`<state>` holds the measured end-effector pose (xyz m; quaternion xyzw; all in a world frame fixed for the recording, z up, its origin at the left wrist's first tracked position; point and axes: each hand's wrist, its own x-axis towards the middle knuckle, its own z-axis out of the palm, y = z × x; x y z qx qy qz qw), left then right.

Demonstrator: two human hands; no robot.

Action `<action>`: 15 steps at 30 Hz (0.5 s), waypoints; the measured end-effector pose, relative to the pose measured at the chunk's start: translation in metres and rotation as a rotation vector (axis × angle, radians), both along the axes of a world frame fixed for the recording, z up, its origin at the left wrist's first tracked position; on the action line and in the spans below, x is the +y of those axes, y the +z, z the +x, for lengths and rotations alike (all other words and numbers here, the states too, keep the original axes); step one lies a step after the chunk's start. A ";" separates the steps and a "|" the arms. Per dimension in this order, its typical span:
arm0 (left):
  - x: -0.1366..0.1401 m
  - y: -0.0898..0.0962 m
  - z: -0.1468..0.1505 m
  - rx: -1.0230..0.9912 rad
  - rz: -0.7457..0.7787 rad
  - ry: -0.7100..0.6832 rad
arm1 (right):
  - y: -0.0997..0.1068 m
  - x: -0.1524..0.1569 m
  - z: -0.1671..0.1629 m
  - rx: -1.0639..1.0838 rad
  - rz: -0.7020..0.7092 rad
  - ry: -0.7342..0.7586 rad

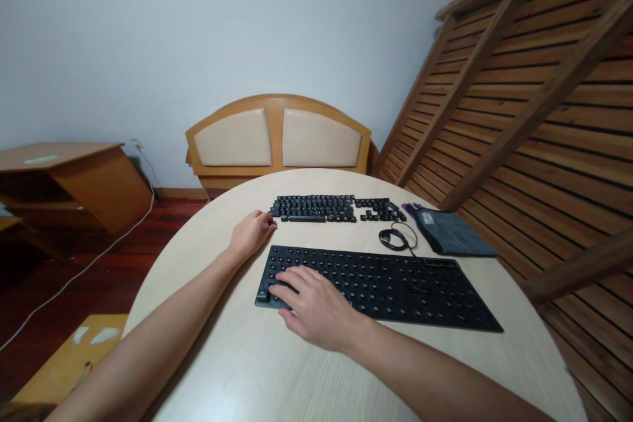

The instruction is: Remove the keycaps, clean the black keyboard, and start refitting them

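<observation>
A black keyboard base (386,283) lies on the round table, most of its switches without caps. One keycap (264,295) sits at its near left corner. My right hand (316,306) rests over the left part of the base, palm down, fingers spread. Farther back, loose black keycaps (316,206) lie in keyboard-like rows, with a long space bar (306,219) in front. At the left end of these rows is my left hand (251,234), its fingers closed on a small dark keycap, partly hidden by the fingertips.
A coiled black cable (393,239) lies behind the base. Right of it is a dark grey cloth pouch (455,233) with something purple beside it. The pale round table (222,356) stands before a wooden headboard (277,105). Slatted wood (544,112) leans at the right.
</observation>
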<state>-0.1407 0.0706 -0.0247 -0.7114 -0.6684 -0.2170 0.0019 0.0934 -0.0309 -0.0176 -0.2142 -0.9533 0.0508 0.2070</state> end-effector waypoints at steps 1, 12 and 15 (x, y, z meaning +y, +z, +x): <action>-0.003 0.003 -0.003 -0.010 -0.012 -0.016 | 0.000 0.000 0.001 0.013 -0.005 0.000; -0.042 0.040 0.026 -0.428 -0.220 -0.631 | 0.012 0.022 0.029 0.328 -0.096 -0.270; -0.047 0.039 0.035 -0.435 -0.217 -0.723 | 0.012 0.024 0.030 0.369 -0.089 -0.271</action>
